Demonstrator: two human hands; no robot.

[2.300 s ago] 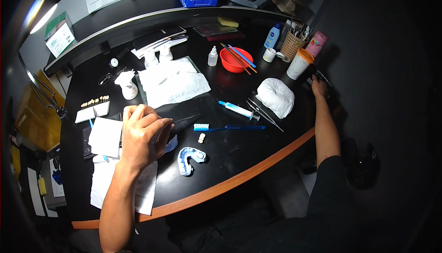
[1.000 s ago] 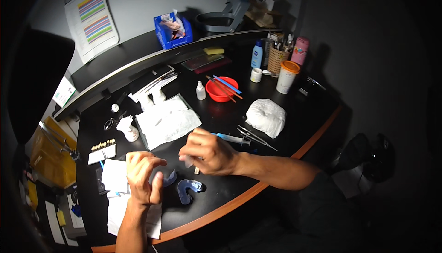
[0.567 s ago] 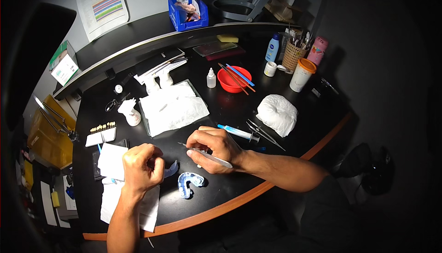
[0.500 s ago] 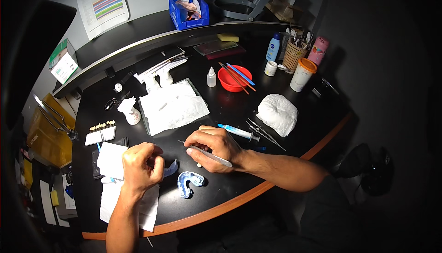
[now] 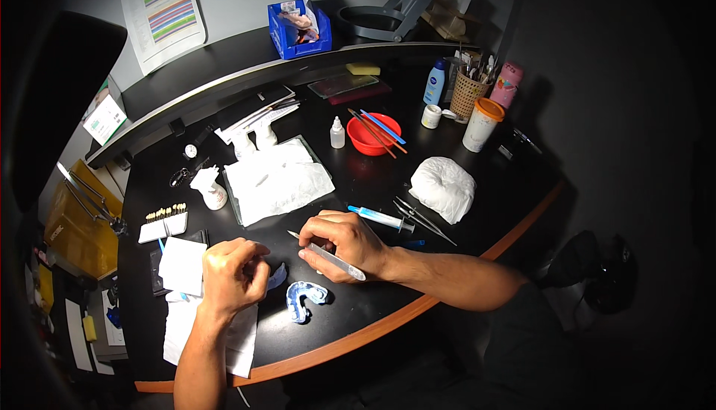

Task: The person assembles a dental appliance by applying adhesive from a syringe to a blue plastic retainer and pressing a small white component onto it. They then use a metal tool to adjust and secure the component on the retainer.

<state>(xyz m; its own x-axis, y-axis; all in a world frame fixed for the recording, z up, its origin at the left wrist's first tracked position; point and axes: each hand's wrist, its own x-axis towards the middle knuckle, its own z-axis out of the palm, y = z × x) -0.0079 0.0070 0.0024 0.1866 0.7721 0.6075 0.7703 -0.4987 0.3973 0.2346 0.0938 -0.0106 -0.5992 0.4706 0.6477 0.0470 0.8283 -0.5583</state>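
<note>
My right hand (image 5: pixel 339 242) grips a slim scalpel-like tool (image 5: pixel 341 263) with a flat silver handle; its pointed tip juts out toward the left. Across from it is my left hand (image 5: pixel 235 272), its fingers curled in a pinch; whatever may be between them is hidden. On the black tabletop just below and between the hands lies a blue-and-white U-shaped dental mould (image 5: pixel 298 294). Another pale blue curved piece (image 5: pixel 277 277) shows beside my left hand, partly covered by it. Under my left wrist and forearm is a white paper towel (image 5: pixel 239 343).
Beyond the hands lies a tissue-covered glass slab (image 5: pixel 280 186). A blue syringe (image 5: pixel 380 219), tweezers (image 5: pixel 425 222) and a crumpled white bundle (image 5: pixel 443 188) are to the right. Farther back stand a red bowl (image 5: pixel 365 141) with brushes and a dropper bottle (image 5: pixel 337 135). Tooth shade tabs (image 5: pixel 164 223) sit left.
The tool has turned slightly in my right hand, its handle end now lower and farther left. My left hand has shifted a little to the right. The whole view has shifted slightly.
</note>
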